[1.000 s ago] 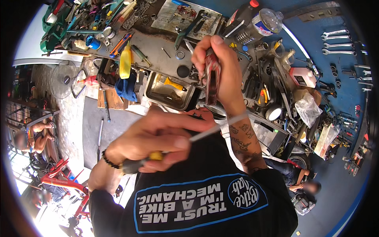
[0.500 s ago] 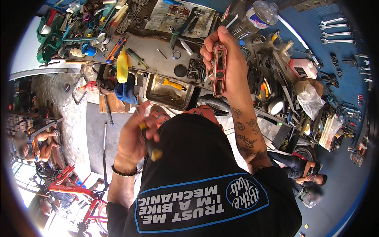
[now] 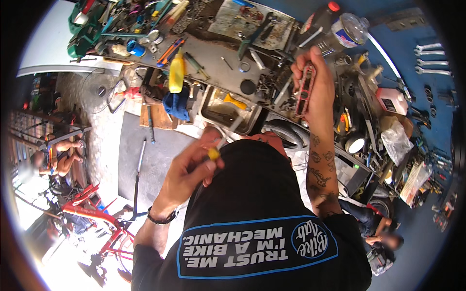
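The left hand (image 3: 189, 170), to the near left of the tray (image 3: 213, 107), grips a screwdriver (image 3: 213, 153), its blurred shaft angled across the tray's near edge in view. A yellow-handled tool (image 3: 235, 101) lies in the tray. Right of the tray, the right hand (image 3: 319, 82) grasps a red part (image 3: 304, 92), one end tilted away from the body.

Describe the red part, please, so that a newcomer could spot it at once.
Find the grey workbench, then the right hand raised before it. That hand holds the red part: long and narrow, its red rim setting it apart from the small dark pieces nearby.
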`<state>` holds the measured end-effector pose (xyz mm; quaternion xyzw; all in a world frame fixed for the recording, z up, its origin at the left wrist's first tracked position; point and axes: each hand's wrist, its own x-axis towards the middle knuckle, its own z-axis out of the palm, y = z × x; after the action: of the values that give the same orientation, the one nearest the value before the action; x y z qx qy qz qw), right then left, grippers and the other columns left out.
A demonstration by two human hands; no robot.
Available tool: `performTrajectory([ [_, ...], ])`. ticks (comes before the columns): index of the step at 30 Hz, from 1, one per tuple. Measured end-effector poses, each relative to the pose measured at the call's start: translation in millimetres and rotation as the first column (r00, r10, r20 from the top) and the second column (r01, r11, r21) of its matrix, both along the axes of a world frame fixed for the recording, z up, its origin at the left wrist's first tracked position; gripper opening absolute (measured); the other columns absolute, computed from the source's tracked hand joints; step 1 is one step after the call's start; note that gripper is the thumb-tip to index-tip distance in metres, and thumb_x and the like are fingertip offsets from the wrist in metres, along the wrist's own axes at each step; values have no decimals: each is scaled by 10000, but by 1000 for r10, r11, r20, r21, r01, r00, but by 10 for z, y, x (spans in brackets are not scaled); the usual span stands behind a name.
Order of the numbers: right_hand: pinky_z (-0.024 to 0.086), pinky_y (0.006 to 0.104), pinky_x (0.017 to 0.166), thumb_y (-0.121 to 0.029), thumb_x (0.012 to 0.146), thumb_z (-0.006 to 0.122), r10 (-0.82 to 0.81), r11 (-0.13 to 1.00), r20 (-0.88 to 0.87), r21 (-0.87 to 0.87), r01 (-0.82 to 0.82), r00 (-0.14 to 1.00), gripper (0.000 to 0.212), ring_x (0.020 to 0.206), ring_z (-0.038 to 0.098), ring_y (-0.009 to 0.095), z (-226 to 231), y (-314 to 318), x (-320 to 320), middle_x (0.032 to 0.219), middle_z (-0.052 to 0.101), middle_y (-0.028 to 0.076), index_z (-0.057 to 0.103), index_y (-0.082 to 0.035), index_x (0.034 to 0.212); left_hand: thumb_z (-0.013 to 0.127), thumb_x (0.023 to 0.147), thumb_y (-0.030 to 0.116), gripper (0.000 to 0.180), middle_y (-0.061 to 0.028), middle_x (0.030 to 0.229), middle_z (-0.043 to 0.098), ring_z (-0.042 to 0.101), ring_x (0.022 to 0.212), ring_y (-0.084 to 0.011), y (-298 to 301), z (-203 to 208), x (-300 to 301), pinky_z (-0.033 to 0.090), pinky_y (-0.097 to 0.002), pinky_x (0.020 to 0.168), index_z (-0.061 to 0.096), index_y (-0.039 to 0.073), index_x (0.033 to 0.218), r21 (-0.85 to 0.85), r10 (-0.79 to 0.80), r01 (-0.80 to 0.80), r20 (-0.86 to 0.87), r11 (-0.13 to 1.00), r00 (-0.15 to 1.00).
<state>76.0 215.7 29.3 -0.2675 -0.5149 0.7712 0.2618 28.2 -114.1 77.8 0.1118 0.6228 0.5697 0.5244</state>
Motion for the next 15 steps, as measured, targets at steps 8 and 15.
performTrajectory([
  [8,436,285,570,-585,1033,561,166,963,475,110,-246,864,526,625,569,119,-926,-76,-255,716,592,1,632,-79,909,630,1058,228,359,8,799,637,461,568,-15,-229,-572,74,324,-187,478,633,19,1349,-229,260,-275,-94,934,961],
  [15,520,471,696,-532,1032,581,122,463,619,657,-596,776,494,762,668,395,-1691,-799,-1191,857,699,163,646,-44,983,672,1020,296,357,-43,790,667,592,687,-110,-454,-1089,135,488,-290,636,684,14,1238,-364,203,-371,-422,854,884],
])
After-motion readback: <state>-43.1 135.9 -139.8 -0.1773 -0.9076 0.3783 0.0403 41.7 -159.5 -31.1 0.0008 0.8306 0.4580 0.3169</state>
